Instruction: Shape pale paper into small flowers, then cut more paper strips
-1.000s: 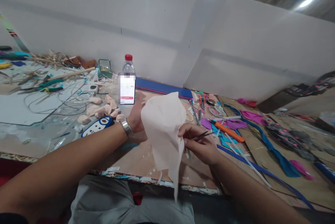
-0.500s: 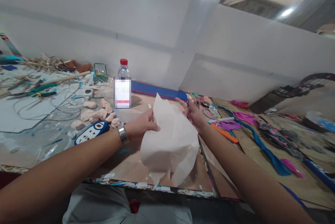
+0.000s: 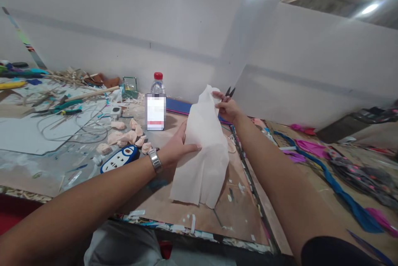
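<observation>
A thin, creased white sheet [image 3: 205, 145] hangs over the workbench; whether it is paper or cloth I cannot tell. My left hand [image 3: 178, 147], with a metal watch [image 3: 154, 160] on its wrist, is closed on the sheet's left edge, thumb on top. Up at the top right corner, my right hand [image 3: 228, 108] pinches the sheet between its fingers. From that same hand a small pair of scissors [image 3: 229, 93] sticks out, dark pointed blades spread apart and aimed upward. Their handles are hidden in the palm.
Left of the sheet are a red-capped bottle [image 3: 158, 85], crumpled peach pieces [image 3: 124, 136] and a blue-and-white power strip [image 3: 120, 159]. Farther left lie green-handled pliers [image 3: 66, 106] and a cable. Blue [image 3: 323, 174] and pink strips lie at the right.
My right hand has risen with the sheet's top corner, and the scissors blades now show. The sheet hangs longer and narrower. My left hand keeps its hold; the view has shifted slightly.
</observation>
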Action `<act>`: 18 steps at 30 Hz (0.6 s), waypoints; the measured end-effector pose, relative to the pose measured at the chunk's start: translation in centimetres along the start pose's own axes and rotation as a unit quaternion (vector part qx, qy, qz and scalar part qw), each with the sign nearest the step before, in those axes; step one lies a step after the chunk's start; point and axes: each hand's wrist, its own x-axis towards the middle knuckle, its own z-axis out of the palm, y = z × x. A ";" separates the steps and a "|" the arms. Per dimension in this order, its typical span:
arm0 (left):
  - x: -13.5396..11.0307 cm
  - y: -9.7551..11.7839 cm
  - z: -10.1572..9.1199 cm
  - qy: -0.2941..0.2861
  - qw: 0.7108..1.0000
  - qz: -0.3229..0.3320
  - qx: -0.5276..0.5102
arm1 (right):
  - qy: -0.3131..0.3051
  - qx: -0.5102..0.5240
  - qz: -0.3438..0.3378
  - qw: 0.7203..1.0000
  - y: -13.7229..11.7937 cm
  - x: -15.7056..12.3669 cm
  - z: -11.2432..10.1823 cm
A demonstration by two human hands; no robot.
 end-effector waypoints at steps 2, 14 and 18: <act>0.1 -0.2 -0.2 0.015 1.000 -0.009 0.022 | 0.005 -0.022 -0.003 1.000 0.7 0.6 -0.5; 0.0 -2.4 -1.5 0.058 0.969 -0.086 0.225 | 0.000 -0.311 0.048 0.949 5.0 2.4 0.8; -0.1 -2.4 -1.7 0.002 0.943 0.011 0.333 | 0.029 -0.428 0.000 0.903 4.4 2.4 1.2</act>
